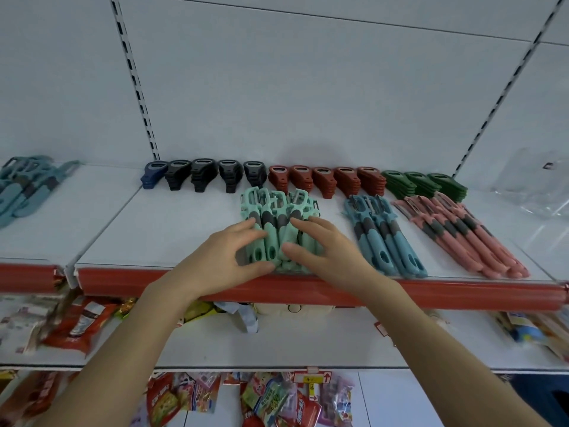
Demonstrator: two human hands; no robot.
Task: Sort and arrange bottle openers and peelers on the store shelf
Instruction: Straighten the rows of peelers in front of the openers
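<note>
A bunch of mint green peelers (278,211) lies on the white shelf (172,229), heads pointing to the back. My left hand (228,257) holds the bunch from the left, thumb at its near end. My right hand (320,251) holds it from the right, fingers over the handles. To the right lie a row of blue peelers (385,235) and a row of pink peelers (462,235). Along the back stand stacks of bottle openers: one dark blue (152,177), several black (215,177), several red (326,180), three green (425,184).
More blue peelers (24,189) lie on the shelf section to the left. A clear plastic bag (535,183) sits at the far right. The shelf has a red front rail (462,294). Snack packets (80,325) fill the lower shelves.
</note>
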